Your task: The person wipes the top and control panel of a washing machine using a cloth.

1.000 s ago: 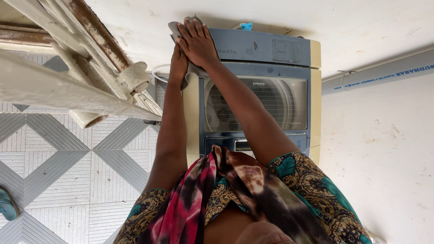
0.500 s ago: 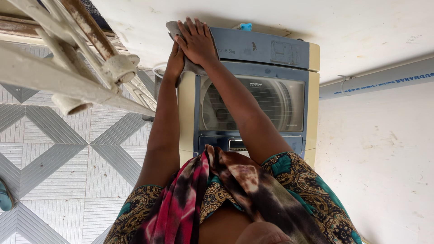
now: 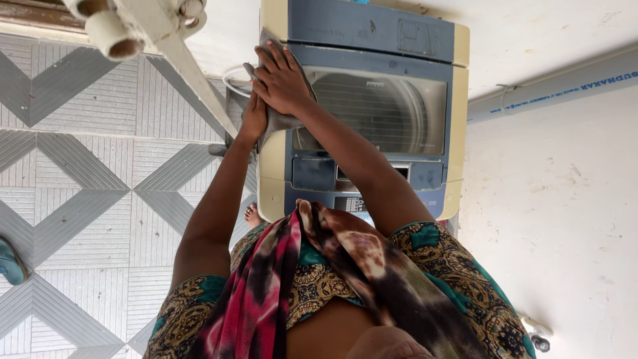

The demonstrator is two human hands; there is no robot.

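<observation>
On washer (image 3: 372, 30), hands (both) (image 3: 282, 80), grey cloth (image 3: 279, 121)

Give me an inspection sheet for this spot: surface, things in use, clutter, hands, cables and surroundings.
Surface: top of a cream and blue top-loading washing machine, clear lid shut, drum visible beneath.
Things in use: grey cloth pressed on the lid's left edge.
Clutter: blue-green sandal on the tiled floor at far left.
Hands: right hand flat on the cloth; left hand grips the cloth at the machine's left side.
Cables: white hose or cable loop left of the machine; which one cannot be told.
Surroundings: white wall with a pipe; white painted frame at upper left.
</observation>
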